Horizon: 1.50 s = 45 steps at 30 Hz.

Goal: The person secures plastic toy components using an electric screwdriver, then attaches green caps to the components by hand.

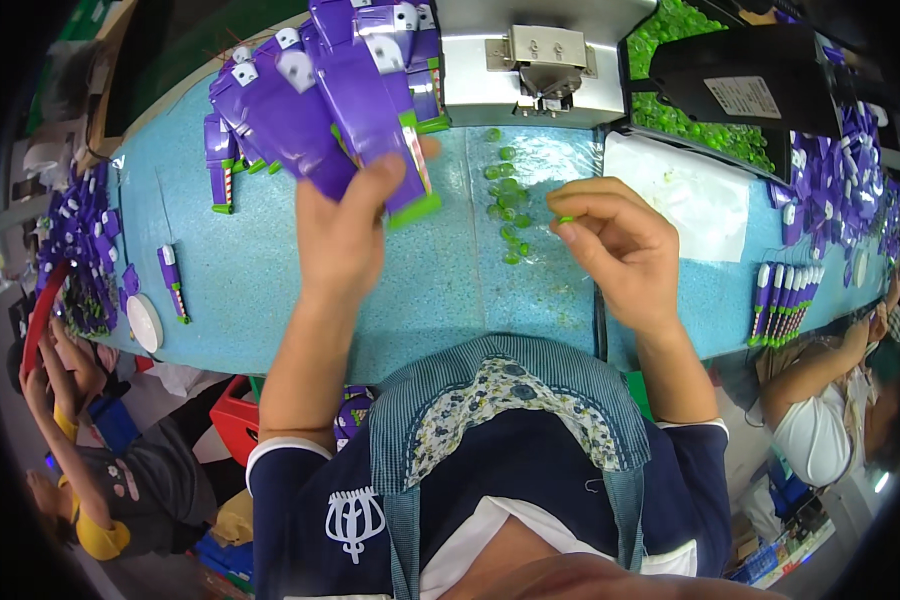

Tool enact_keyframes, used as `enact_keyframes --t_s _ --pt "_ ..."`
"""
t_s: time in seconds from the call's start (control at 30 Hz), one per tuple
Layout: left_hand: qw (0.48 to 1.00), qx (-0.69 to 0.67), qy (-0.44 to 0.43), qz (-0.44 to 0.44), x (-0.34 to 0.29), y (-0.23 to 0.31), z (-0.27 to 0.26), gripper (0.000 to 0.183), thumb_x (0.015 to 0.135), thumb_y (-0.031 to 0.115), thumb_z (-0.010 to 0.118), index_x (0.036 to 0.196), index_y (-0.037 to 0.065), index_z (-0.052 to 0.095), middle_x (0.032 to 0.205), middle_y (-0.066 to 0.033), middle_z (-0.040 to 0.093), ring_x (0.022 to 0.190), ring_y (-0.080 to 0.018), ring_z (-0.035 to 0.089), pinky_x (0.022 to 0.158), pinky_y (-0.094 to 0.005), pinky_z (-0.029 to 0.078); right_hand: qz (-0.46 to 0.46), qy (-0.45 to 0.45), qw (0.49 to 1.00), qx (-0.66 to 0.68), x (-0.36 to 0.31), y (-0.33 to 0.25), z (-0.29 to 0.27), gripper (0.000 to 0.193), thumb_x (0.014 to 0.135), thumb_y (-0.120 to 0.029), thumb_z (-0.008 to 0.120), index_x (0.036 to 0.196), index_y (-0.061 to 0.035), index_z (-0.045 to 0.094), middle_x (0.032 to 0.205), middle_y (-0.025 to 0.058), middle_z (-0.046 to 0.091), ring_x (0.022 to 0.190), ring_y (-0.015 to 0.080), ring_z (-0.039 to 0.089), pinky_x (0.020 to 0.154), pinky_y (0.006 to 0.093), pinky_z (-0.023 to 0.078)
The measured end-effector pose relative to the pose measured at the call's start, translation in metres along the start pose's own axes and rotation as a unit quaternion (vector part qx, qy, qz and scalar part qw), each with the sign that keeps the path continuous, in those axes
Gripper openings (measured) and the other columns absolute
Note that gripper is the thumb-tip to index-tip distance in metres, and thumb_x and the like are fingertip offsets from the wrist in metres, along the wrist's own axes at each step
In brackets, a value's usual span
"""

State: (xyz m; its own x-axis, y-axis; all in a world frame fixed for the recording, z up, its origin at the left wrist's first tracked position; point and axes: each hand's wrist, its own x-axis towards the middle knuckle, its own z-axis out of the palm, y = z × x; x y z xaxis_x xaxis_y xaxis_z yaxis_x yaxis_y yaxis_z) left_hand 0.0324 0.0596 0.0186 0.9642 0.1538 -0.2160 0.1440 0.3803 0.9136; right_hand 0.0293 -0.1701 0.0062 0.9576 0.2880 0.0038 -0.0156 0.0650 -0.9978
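My left hand (348, 225) is closed round the lower end of a purple plastic piece (363, 105) with a green end and a red-and-white striped side. Its thumb lies across the front. Other purple pieces (280, 115) with white round spots overlap just behind it; I cannot tell whether some are also in the hand. My right hand (625, 245) pinches a small green piece (567, 219) between thumb and fingertips. Just left of that hand, several small translucent green pieces (508, 195) are scattered on the blue bench top (425, 290).
A metal machine (535, 75) stands at the far middle. Right of it are a bin of green pieces (685, 40), a black box (745, 88) and a white sheet (675, 190). Purple pieces are heaped on both sides (75, 230). Co-workers sit left (155, 490) and right (820, 430).
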Motion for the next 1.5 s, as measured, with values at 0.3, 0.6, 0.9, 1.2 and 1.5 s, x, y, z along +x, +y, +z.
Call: enact_keyframes --t_s 0.3,0.6,0.9,1.2,1.5 --pt "0.993 0.011 -0.098 -0.067 -0.050 -0.033 0.041 0.028 0.082 0.004 0.069 0.107 0.000 0.057 0.094 -0.0042 0.062 0.085 -0.0098 0.059 0.071 -0.0230 0.048 -0.174 0.038 0.962 -0.207 -0.024 -0.011 0.018 0.027 0.074 0.006 0.067 0.100 0.0013 0.062 0.090 0.0129 0.066 0.074 0.0229 0.062 0.065 0.0293 0.049" --pt "0.986 -0.033 -0.083 -0.138 -0.050 -0.033 0.053 0.024 0.082 0.003 0.069 0.103 0.003 0.059 0.090 -0.0001 0.061 0.079 -0.0069 0.057 0.067 -0.0217 0.046 -0.164 0.033 0.964 -0.206 -0.024 -0.013 0.003 0.021 0.073 0.002 0.070 0.092 0.0019 0.063 0.090 0.0129 0.065 0.077 0.0238 0.060 0.070 0.0312 0.049" --pt "0.989 -0.077 -0.087 -0.090 -0.046 -0.039 0.042 0.024 0.094 0.018 0.052 0.111 0.002 0.050 0.089 -0.0099 0.057 0.072 -0.0173 0.055 0.054 -0.0304 0.045 -0.086 0.226 0.825 -0.511 -0.010 0.004 -0.110 0.012 0.073 -0.007 0.068 0.084 -0.0027 0.065 0.089 0.0091 0.064 0.085 0.0287 0.056 0.076 0.0364 0.045" --pt "0.986 -0.088 -0.111 -0.087 -0.051 -0.041 0.042 0.033 0.088 0.009 0.053 0.120 0.000 0.047 0.099 -0.0136 0.059 0.079 -0.0208 0.058 0.060 -0.0325 0.047 -0.101 0.217 0.767 -0.595 -0.006 0.016 -0.111 0.011 0.072 -0.010 0.070 0.081 -0.0058 0.065 0.088 0.0043 0.063 0.082 0.0238 0.052 0.073 0.0352 0.041" --pt "0.978 0.164 -0.123 0.036 -0.051 -0.050 0.046 0.026 0.085 -0.001 0.063 0.110 -0.003 0.056 0.097 -0.0086 0.063 0.084 -0.0152 0.061 0.074 -0.0297 0.052 -0.010 0.104 0.988 -0.110 -0.031 -0.020 -0.043 0.013 0.076 -0.003 0.069 0.088 0.0012 0.065 0.092 0.0085 0.063 0.091 0.0170 0.053 0.084 0.0291 0.039"
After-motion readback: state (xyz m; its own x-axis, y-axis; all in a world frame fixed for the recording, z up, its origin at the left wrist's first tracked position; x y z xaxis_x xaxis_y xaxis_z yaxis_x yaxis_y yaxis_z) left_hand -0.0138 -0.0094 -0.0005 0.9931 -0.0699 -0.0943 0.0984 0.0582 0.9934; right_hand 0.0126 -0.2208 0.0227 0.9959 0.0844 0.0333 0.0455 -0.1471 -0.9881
